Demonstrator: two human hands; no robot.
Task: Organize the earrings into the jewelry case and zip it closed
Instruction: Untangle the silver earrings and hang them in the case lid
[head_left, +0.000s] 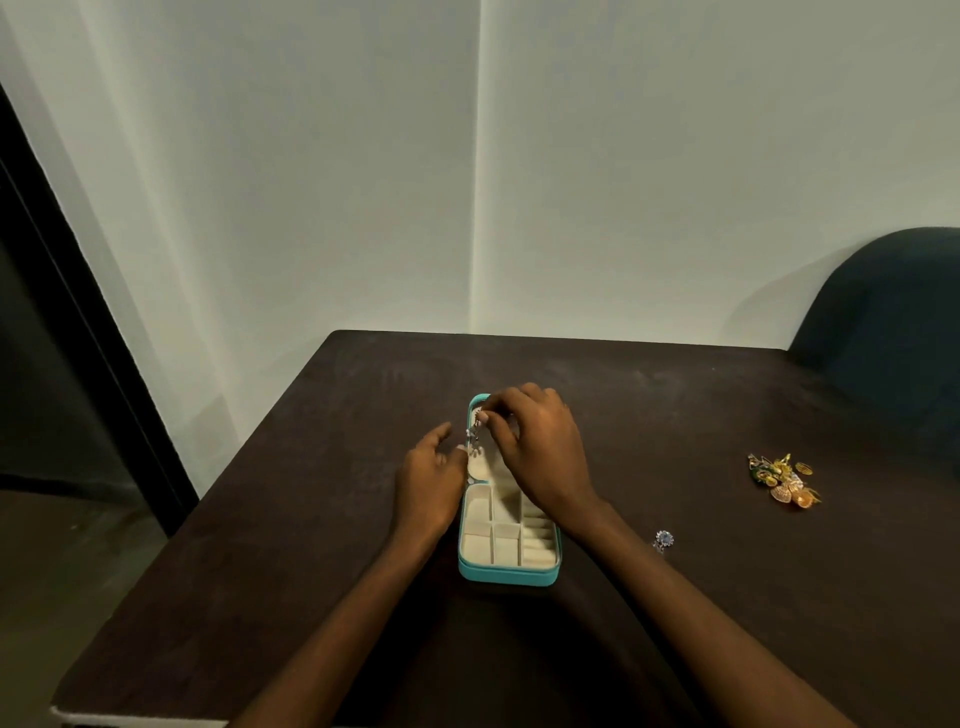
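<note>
Open teal jewelry case (506, 569) at frame centre on the dark bench (675, 415). Right hand (540, 447) over the lid half, pinching a dangling earring (474, 434). Left hand (428, 483) relaxed, touching the case's left side. Loose earrings (784, 480) far right, one blue earring (663, 540) nearer.

One dark brown wooden desk (649, 597) carries one open teal zip-around jewelry case (506, 572) with cream compartments, one silver dangling earring (474, 434) over its lid, one blue-stoned silver earring (663, 540) lying alone, and one heap of gold and orange earrings (783, 479), too tangled to count; one dark blue chair (893, 322).
</note>
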